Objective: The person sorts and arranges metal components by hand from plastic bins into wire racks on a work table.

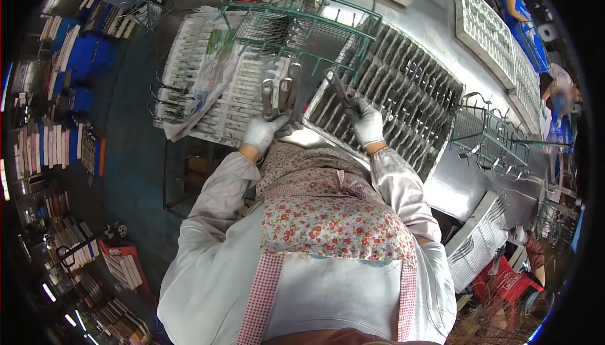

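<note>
My left hand (261,132), in a white glove, is closed around several flat steel tool pieces (285,93). Their long, rounded ends stick up from my fingers, and they look like wrench bodies. My right hand (367,124), also gloved, grips one similar dark steel piece (337,86) over the left edge of a slotted tray (403,93). Rows of dark metal parts lie in that tray's slots. Nearest my left hand is a white slotted tray (252,86), with a crumpled clear plastic bag (211,89) across it. My fingers hide the lower ends of the held pieces.
A green wire rack (309,26) stands beyond both hands, bridging the trays. Another green rack (488,134) with hooks sits at the right on the metal table (450,190). White slotted trays (485,29) lie far right. A red container (504,279) is at lower right, near another person.
</note>
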`<state>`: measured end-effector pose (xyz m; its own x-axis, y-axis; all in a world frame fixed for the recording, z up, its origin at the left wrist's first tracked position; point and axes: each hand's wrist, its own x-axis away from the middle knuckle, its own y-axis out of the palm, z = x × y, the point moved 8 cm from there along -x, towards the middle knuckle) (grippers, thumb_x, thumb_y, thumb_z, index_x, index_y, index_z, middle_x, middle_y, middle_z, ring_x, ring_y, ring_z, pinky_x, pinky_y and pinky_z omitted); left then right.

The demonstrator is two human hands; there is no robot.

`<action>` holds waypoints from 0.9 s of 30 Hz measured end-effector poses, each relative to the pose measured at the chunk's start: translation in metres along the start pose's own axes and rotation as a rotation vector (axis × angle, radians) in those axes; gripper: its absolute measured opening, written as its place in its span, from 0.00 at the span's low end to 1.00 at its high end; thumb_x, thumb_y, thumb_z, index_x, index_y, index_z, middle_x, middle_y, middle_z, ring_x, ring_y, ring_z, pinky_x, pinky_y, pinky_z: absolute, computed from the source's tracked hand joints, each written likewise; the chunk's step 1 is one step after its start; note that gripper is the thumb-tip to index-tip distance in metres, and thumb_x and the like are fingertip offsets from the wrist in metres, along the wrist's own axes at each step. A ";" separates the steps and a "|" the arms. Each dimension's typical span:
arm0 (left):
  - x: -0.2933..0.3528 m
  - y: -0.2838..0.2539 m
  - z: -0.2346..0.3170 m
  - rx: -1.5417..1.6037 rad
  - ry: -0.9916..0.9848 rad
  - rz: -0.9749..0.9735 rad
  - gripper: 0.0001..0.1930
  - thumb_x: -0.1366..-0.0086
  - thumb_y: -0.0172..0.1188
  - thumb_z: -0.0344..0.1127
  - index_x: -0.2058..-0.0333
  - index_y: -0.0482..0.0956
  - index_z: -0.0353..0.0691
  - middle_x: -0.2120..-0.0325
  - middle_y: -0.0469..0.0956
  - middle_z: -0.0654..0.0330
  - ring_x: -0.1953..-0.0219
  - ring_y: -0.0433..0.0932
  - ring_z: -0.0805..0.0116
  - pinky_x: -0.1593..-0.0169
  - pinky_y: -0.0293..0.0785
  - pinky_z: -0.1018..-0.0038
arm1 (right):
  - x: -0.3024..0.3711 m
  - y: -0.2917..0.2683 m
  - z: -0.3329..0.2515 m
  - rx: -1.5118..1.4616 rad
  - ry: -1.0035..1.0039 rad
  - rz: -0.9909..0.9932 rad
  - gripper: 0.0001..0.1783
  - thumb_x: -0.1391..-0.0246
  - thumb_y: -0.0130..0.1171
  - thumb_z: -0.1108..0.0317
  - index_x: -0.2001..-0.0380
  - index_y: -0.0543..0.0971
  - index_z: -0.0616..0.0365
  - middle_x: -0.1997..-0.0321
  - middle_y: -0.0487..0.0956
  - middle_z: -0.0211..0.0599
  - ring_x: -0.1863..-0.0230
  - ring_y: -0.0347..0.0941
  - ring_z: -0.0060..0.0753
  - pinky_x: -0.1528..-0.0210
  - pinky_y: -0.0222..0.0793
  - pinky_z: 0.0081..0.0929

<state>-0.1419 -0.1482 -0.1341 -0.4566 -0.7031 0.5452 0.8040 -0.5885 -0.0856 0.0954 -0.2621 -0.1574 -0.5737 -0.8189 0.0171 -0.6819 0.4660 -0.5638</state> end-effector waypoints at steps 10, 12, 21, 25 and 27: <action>-0.082 -0.028 -0.060 0.262 -0.054 0.182 0.15 0.38 0.57 0.39 0.56 0.74 0.36 0.68 0.79 0.58 0.73 0.79 0.69 0.80 0.73 0.75 | -0.027 -0.008 0.030 0.053 0.153 0.085 0.13 0.52 0.62 0.62 0.64 0.77 0.54 0.69 0.80 0.43 0.67 0.77 0.40 0.65 0.70 0.30; -0.088 -0.034 -0.051 0.422 0.026 0.204 0.15 0.37 0.56 0.39 0.56 0.74 0.35 0.68 0.79 0.58 0.72 0.79 0.69 0.79 0.73 0.75 | -0.027 -0.003 0.045 -0.072 0.196 0.061 0.13 0.50 0.61 0.61 0.65 0.77 0.56 0.73 0.79 0.40 0.74 0.74 0.32 0.68 0.68 0.27; -0.113 -0.053 -0.008 0.526 0.025 0.118 0.16 0.40 0.59 0.39 0.56 0.75 0.36 0.69 0.77 0.58 0.75 0.78 0.69 0.76 0.74 0.78 | -0.021 -0.014 0.041 -0.317 0.292 0.130 0.12 0.44 0.57 0.61 0.74 0.74 0.58 0.83 0.66 0.20 0.81 0.56 0.13 0.79 0.55 0.16; -0.159 -0.115 -0.023 0.093 0.201 0.433 0.22 0.42 0.58 0.35 0.50 0.67 0.33 0.69 0.77 0.52 0.71 0.79 0.61 0.73 0.73 0.70 | -0.010 -0.030 0.057 -0.417 0.380 0.214 0.13 0.43 0.55 0.59 0.72 0.77 0.58 0.80 0.70 0.22 0.81 0.58 0.12 0.78 0.54 0.14; -0.185 -0.144 -0.001 -0.060 0.325 0.617 0.27 0.46 0.57 0.32 0.46 0.62 0.36 0.67 0.76 0.45 0.67 0.78 0.51 0.67 0.73 0.63 | -0.002 -0.035 0.068 -0.522 0.407 0.253 0.15 0.45 0.57 0.57 0.72 0.78 0.60 0.81 0.70 0.20 0.81 0.57 0.11 0.79 0.50 0.14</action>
<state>-0.1733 0.0660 -0.2235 -0.0214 -0.9941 0.1061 0.9349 -0.0575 -0.3502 0.1511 -0.2998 -0.1944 -0.7977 -0.5214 0.3031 -0.5753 0.8086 -0.1232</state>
